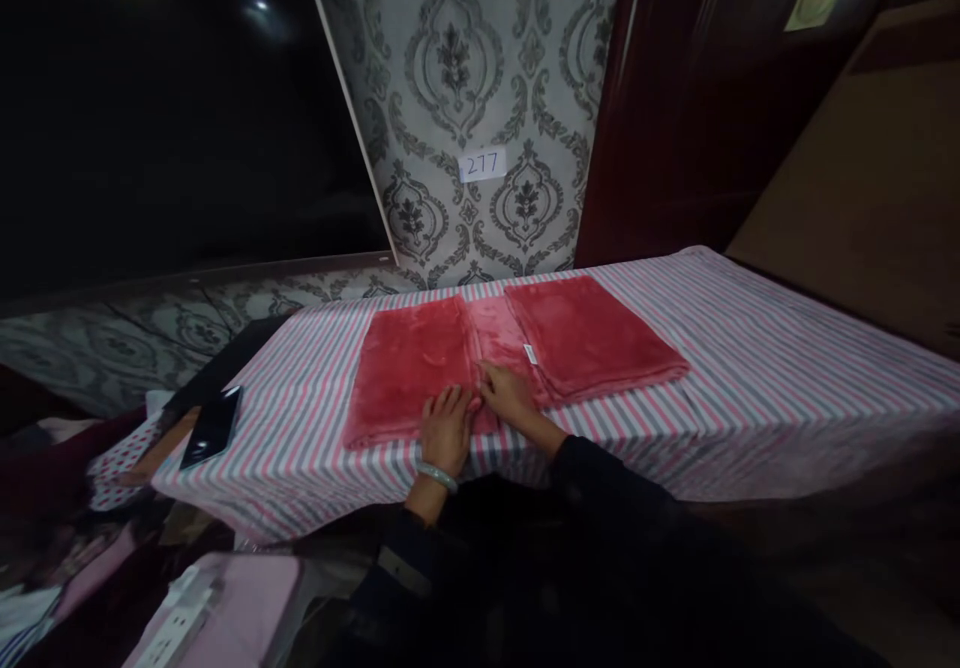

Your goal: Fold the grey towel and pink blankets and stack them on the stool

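Observation:
A red plush blanket (592, 333) lies on the striped cloth, folded in from both sides, with a paler strip showing between the two folded halves. A small white label (531, 354) sticks out at the inner edge of the right half. My left hand (446, 430), a pale bangle (437, 476) at its wrist, rests on the front of the left half with its fingers stretched over the pile. Beside it, my right hand (506, 393) has its fingers closed at that half's inner edge. The fingertips are partly hidden.
Striped cloth (780, 348) covers the table, with a phone (212, 428) at its left end. A large dark screen (187, 118) stands behind on the left. A power strip (180, 618) lies on a pink item at lower left. A board (862, 178) leans at right.

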### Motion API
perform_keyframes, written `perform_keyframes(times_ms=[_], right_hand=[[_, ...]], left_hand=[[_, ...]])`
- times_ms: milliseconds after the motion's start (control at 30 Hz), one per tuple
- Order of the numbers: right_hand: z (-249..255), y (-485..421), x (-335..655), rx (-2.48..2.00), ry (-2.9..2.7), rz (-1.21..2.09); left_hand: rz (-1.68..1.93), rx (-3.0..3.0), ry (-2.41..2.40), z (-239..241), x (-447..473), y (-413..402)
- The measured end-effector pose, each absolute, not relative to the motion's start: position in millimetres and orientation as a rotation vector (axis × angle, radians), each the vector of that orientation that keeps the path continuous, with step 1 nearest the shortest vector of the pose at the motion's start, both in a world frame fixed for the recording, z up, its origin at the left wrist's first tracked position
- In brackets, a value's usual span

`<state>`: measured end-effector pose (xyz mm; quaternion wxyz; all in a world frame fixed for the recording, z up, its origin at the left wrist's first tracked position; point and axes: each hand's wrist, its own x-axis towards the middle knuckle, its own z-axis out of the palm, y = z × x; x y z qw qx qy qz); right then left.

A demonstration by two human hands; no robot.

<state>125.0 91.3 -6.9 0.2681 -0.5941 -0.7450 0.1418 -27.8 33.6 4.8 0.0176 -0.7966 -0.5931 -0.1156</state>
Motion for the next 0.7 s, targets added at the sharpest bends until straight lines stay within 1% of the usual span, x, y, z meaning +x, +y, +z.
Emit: perform_keyframes(times_ms=[233,333,433,500,600,700], right_hand=[[-17,105,121,-1.577,-1.919,0.489],[-24,100,133,-1.5,-1.912,0.591],[-33,88,146,-1.268,-1.88,0.697],[-39,78,155,-1.102,-1.908,0.709],[-43,63,165,-0.962,-2.045,0.621],[-43,54,166,-0.909,-2.188,0.41]], left_hand=[[-0.524,-2.487,-1.856,-9,-20,36],[-0.825,-2.6,-1.898,-7,-25,42],[-1.254,-2.752,-1.929,-2,-36,55],[-1.517,-2.791,-1.949,1,-45,66],[-1.768,-2.787,-1.941,7,-56,79],[-1.879,-2.78,-1.936,17,-65,87]])
